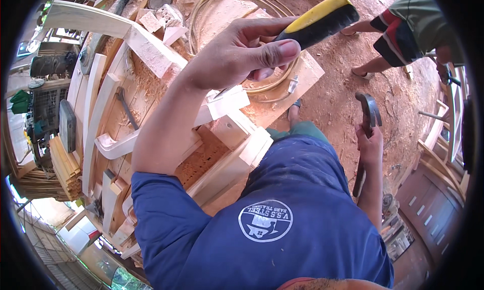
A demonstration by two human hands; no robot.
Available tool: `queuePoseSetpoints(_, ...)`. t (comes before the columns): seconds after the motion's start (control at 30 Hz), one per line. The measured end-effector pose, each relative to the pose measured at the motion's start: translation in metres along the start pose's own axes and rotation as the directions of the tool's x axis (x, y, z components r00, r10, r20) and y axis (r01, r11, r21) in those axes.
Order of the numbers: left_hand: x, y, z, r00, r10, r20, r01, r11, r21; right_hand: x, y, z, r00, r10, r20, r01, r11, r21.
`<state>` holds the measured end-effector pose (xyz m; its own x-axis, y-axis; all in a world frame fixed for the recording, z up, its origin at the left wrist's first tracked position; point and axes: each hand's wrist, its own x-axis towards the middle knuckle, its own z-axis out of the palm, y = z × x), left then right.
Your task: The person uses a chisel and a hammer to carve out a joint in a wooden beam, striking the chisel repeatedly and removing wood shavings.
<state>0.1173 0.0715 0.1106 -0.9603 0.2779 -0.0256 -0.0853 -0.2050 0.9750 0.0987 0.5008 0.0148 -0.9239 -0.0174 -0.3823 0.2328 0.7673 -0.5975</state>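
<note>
My left hand (pixel 257 55) is raised over the workbench, closed on a yellow and black tool handle (pixel 325 18); the rest of that tool is hidden behind my fingers. Low on my right side, my right hand (pixel 372 143) grips a claw hammer (pixel 367 108), its head pointing up and its handle running down past my wrist. Beneath my left arm lie pale jointed wood pieces (pixel 242 146) with shavings among them. A coiled tan hose (pixel 218 8) rests on the bench behind my left hand, with a metal fitting (pixel 292 84) at its end.
A wrench (pixel 126 108), curved boards (pixel 103 121) and stacked timber (pixel 65 169) are at the left. Another person's legs (pixel 384 38) stand on the dusty floor (pixel 388 88) at upper right. Leaning wood pieces (pixel 441 174) line the right side.
</note>
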Motion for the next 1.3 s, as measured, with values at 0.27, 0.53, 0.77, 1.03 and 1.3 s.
queuePoseSetpoints(0.27, -0.007, 0.005, -0.003, 0.995, 0.077, 0.057, -0.073, 0.995, -0.073, -0.02, -0.057, -0.014, 0.988, -0.149, -0.039, 0.153, 0.921, 0.358)
queuePoseSetpoints(0.53, -0.01, 0.001, -0.006, 0.991, 0.113, 0.068, -0.108, 0.991, -0.075, -0.031, -0.119, -0.034, 0.946, -0.306, -0.108, 0.319, 0.816, 0.482)
queuePoseSetpoints(0.77, -0.008, -0.001, 0.0, 0.968, 0.173, 0.184, -0.159, 0.983, -0.088, -0.041, -0.185, -0.035, 0.79, -0.564, -0.24, 0.575, 0.545, 0.61)
queuePoseSetpoints(1.03, -0.011, -0.002, -0.004, 0.962, 0.194, 0.192, -0.191, 0.981, -0.038, -0.037, -0.194, -0.03, 0.688, -0.635, -0.352, 0.701, 0.707, 0.094)
queuePoseSetpoints(1.3, -0.01, -0.003, -0.005, 0.972, 0.101, 0.212, -0.094, 0.995, -0.039, -0.018, -0.178, -0.032, 0.507, -0.861, 0.051, 0.421, 0.196, -0.886)
